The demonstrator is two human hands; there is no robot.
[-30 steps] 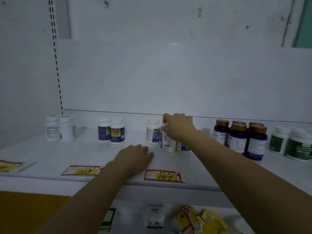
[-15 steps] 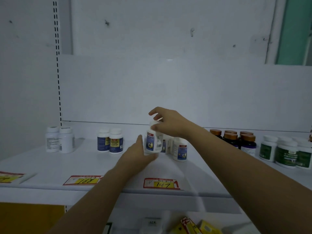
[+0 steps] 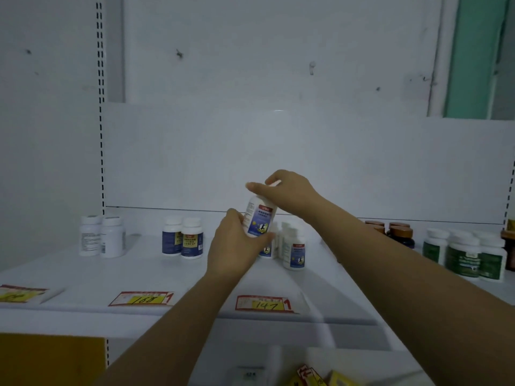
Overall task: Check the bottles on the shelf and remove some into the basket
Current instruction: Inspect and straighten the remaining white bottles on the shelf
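A white bottle (image 3: 259, 218) with a blue label is lifted above the white shelf (image 3: 172, 277), tilted slightly. My right hand (image 3: 287, 194) grips its cap from above. My left hand (image 3: 237, 246) holds its lower body from the left and below. Behind and below it, more white bottles with blue labels (image 3: 294, 250) stand on the shelf, partly hidden by my hands. No basket is in view.
Two white bottles (image 3: 101, 236) stand at far left, two blue-labelled ones (image 3: 182, 240) beside them. Dark bottles with brown caps (image 3: 397, 232) and green-labelled white bottles (image 3: 464, 253) stand at right. Price tags 168 (image 3: 142, 298) and 147 (image 3: 264, 303) lie along the front edge.
My right hand has lifted the bottle off the shelf by its cap. My left hand rose from the shelf surface and took hold of the bottle's lower body.
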